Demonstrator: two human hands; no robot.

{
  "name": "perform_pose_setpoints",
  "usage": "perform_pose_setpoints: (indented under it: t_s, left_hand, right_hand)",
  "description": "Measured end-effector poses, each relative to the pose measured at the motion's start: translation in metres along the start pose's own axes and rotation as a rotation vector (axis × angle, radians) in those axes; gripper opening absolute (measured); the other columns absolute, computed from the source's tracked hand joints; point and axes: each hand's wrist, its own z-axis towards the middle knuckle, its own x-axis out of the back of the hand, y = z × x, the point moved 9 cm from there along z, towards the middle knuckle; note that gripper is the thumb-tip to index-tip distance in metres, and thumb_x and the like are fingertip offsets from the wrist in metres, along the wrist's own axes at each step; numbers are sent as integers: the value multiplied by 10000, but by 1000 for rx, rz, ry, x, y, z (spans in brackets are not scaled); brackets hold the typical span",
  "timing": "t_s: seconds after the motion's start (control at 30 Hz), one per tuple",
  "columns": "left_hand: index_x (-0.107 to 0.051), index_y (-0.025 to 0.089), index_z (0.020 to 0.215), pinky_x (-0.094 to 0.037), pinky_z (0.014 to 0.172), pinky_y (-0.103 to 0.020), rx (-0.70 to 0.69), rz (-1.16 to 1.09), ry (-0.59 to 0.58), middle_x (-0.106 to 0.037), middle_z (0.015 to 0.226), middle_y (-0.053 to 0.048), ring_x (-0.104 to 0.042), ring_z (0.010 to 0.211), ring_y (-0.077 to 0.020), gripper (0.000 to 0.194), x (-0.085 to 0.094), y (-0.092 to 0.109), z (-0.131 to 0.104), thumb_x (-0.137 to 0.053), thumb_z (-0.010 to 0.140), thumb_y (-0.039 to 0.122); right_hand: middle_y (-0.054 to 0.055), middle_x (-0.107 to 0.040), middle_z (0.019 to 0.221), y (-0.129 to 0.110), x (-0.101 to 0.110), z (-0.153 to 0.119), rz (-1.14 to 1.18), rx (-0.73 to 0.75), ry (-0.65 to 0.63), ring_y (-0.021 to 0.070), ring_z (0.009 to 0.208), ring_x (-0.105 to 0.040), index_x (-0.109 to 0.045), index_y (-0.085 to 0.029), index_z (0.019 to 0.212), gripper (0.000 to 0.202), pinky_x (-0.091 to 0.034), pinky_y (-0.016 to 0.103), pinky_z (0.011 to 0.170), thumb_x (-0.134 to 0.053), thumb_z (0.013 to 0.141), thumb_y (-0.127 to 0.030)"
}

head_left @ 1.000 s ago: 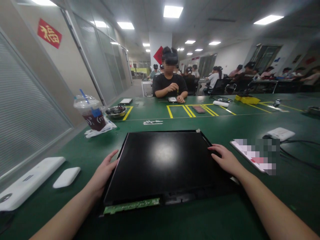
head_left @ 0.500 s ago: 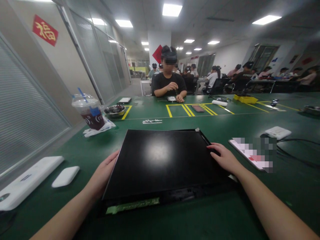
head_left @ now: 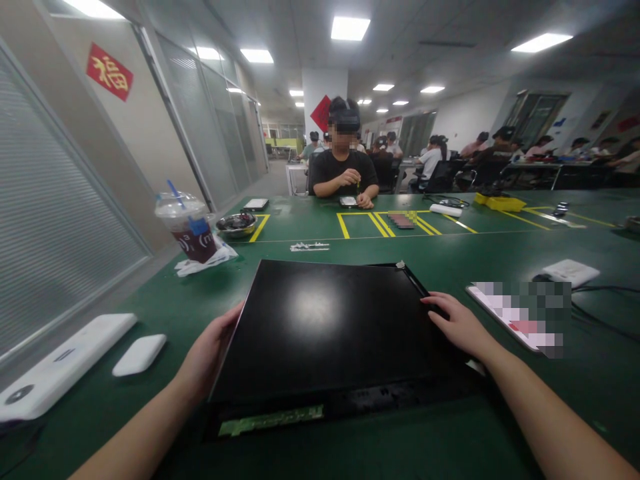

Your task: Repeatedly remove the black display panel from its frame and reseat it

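Observation:
A glossy black display panel (head_left: 320, 333) lies over a black frame (head_left: 413, 281) on the green table, turned slightly so that the frame shows along the right and front sides. A green circuit strip (head_left: 273, 421) is visible at the front left. My left hand (head_left: 213, 347) is closed on the panel's left edge, its fingertips hidden underneath. On the opposite side, my right hand (head_left: 457, 325) grips the right edge, fingers over the frame's rim and thumb near the panel.
At left lie a long white device (head_left: 67, 363) and a small white case (head_left: 140, 355). Behind them stand a drink cup (head_left: 193, 230) and a metal bowl (head_left: 237, 225). A phone (head_left: 510, 317) and a white box (head_left: 570, 272) with cables are at right. A person (head_left: 345, 167) sits opposite.
The view has shifted slightly, so everything appears a little further right and lower. Both hands keep their hold on the panel and frame, with hardly any other movement.

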Motion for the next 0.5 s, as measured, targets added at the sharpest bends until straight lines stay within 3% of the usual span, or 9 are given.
perform_pose_setpoints:
  t_s: [0.17, 0.27, 0.4, 0.5]
  left_hand:
    - [-636, 213, 1429, -617, 891, -372, -115, 90, 12, -786, 1207, -86, -747, 1082, -347, 800, 6, 7, -5, -867, 680, 375]
    - [-610, 217, 1459, -613, 901, -375, -119, 61, -3, -772, 1240, -99, -741, 1095, -353, 827, 4, 8, -8, -865, 688, 375]
    - [-538, 225, 1519, -606, 924, -412, -97, 38, -46, -758, 1268, -113, -738, 1096, -369, 897, 1, 5, -9, -866, 696, 368]
    - [-463, 246, 1569, -594, 952, -429, -99, 12, -82, -724, 1334, -114, -729, 1116, -373, 955, -1, 3, -9, -860, 709, 370]
  right_hand:
    - [150, -655, 1359, 1, -3, 1, 10, -10, -14, 311, 1290, -614, -769, -212, 1075, 341, -421, 492, 1152, -546, 835, -308]
    - [157, -659, 1360, 5, -5, 1, 60, -12, 0, 311, 1301, -606, -739, -195, 1144, 391, -404, 489, 1166, -552, 824, -321]
    - [189, -620, 1428, 22, -10, 1, 211, -117, 35, 317, 1298, -614, -607, -152, 1369, 602, -434, 495, 1141, -580, 827, -411]
    - [206, -601, 1454, 27, -10, 1, 281, -178, 46, 327, 1299, -615, -587, -129, 1391, 670, -437, 497, 1138, -593, 822, -483]
